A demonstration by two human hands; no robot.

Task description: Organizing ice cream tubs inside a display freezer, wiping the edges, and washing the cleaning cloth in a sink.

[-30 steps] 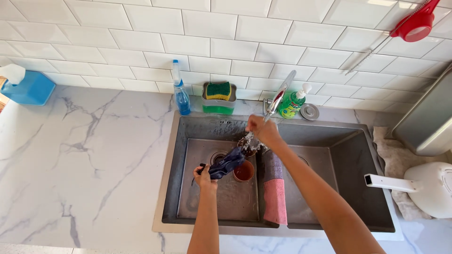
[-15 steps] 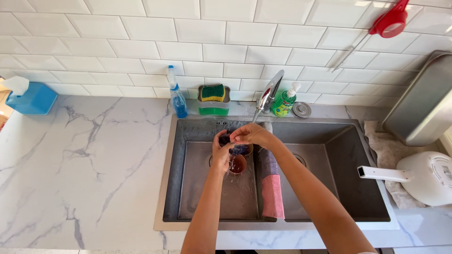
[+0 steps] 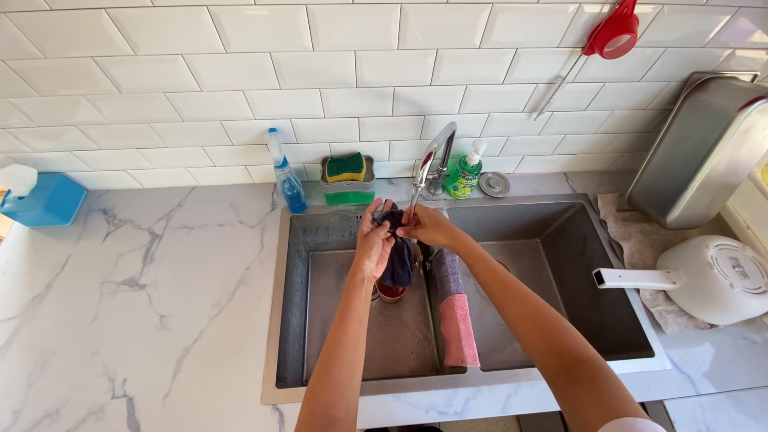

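Observation:
Over the left basin of a grey double sink [image 3: 560, 240], both my hands hold a dark blue cloth [image 3: 398, 260] just under the spout of the chrome tap [image 3: 430, 160]. My left hand [image 3: 374, 244] grips the cloth's left side. My right hand [image 3: 424, 226] pinches its top edge. The cloth hangs down between them. Below it a small red cup-like thing [image 3: 390, 292] sits near the drain, partly hidden by the cloth.
A pink and purple cloth [image 3: 454, 308] drapes over the sink divider. Behind the sink stand a blue spray bottle [image 3: 286, 174], a sponge in a holder [image 3: 347, 178] and a green soap bottle [image 3: 465, 172]. A white pan [image 3: 704, 278] lies upside down at right.
My right hand left the tap and joined my left hand on the dark cloth. Both hands lifted the cloth up under the spout.

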